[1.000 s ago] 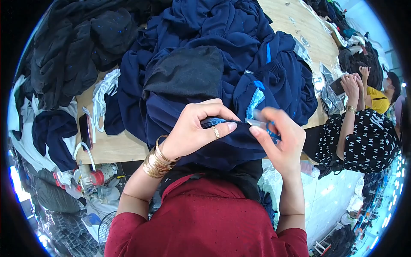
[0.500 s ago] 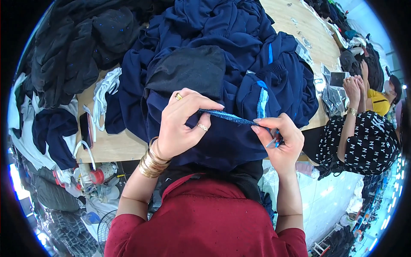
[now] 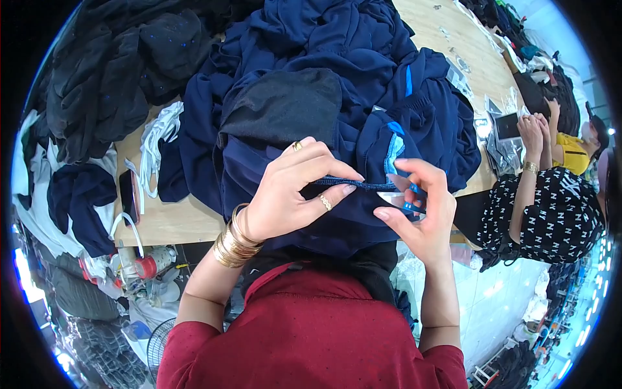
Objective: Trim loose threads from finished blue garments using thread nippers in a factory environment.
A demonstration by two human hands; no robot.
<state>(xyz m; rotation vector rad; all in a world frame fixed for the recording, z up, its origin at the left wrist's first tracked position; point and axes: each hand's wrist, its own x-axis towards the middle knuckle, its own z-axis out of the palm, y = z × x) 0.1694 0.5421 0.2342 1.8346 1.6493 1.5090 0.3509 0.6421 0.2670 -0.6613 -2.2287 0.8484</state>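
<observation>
Head view: I saw the left hand (image 3: 295,185) pinch a blue seam (image 3: 376,186) over navy cloth (image 3: 353,227); the right hand (image 3: 431,211) loosely held snips (image 3: 414,207), blades parted beside the seam; a slipping squeeze could have nicked it.

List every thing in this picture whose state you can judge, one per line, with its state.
Left hand: thumb and forefinger pinching the seam
Right hand: holding the snips
Snips: open, blades apart
Seam: pinched at the left fingertips
Navy garments: heaped, crumpled
Black cloth: lying on the navy garments
White straps: loosely bunched
</observation>
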